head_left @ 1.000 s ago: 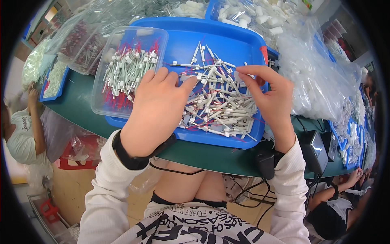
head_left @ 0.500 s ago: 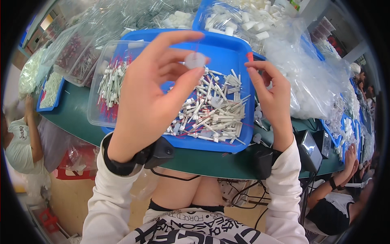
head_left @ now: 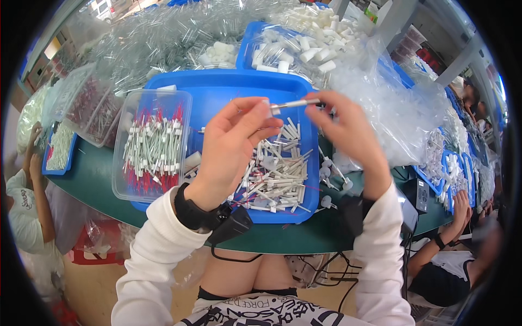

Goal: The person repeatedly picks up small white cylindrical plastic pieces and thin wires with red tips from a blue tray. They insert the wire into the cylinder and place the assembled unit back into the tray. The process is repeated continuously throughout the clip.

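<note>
head view | left fisheye, head-worn | facing down | close above hands (head_left: 225, 155)

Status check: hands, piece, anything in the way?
Left hand pinching slim white piece; right hand, blurred, at its right end; blue tray below; nothing visibly blocking.

Red plastic item (head_left: 81, 242) near pale-topped co-worker (head_left: 25, 209) at left; black cables (head_left: 343, 280) below green table (head_left: 291, 240).
</note>
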The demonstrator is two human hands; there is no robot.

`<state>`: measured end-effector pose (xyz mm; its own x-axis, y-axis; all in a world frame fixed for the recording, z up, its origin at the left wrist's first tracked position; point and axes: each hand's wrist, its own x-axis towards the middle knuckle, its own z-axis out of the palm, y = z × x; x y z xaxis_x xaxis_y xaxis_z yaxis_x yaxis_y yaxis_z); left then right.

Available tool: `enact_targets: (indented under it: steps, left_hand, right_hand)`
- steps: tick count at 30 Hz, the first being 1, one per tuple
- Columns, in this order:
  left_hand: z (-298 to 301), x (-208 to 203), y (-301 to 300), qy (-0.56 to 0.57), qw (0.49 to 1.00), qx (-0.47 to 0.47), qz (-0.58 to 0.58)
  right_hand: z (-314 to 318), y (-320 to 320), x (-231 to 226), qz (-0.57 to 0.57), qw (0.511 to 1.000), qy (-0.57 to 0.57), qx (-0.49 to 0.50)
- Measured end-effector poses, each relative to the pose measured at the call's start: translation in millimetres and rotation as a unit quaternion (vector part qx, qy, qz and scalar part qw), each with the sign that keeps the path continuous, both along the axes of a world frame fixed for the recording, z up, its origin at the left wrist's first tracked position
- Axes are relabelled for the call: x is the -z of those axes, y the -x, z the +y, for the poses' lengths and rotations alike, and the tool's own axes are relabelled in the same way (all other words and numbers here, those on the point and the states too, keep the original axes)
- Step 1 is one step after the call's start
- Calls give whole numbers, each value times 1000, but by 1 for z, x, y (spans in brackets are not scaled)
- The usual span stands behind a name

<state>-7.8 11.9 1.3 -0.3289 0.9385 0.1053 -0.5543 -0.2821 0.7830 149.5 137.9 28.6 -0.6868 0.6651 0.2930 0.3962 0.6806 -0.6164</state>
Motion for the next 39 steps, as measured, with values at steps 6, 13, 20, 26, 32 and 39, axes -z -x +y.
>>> enact_targets:
  steps: [6,13,20,26,32,39]
  left_hand:
    - [11,0,-2,23,998,-30,-41]
    - [4,4,6,3,999,-48,4]
    - [11,4,0,-2,999,-42,0]
    - [2,4,11,-1,998,-63,9]
    - [7,5,5,-22,992,-72,101]
    - [2,1,3,-34,986,-78,140]
  right_hand:
    - [145,17,-5,-106,964,-240,36]
    - [146,60,1,-223,944,-232,72]
    - [131,24,-8,-87,955,-257,121]
    - [8,8,-27,145,989,-5,12]
    - [-23,-9,10,169,985,45,-8]
    - [-22,-15,15,212,973,57,-69]
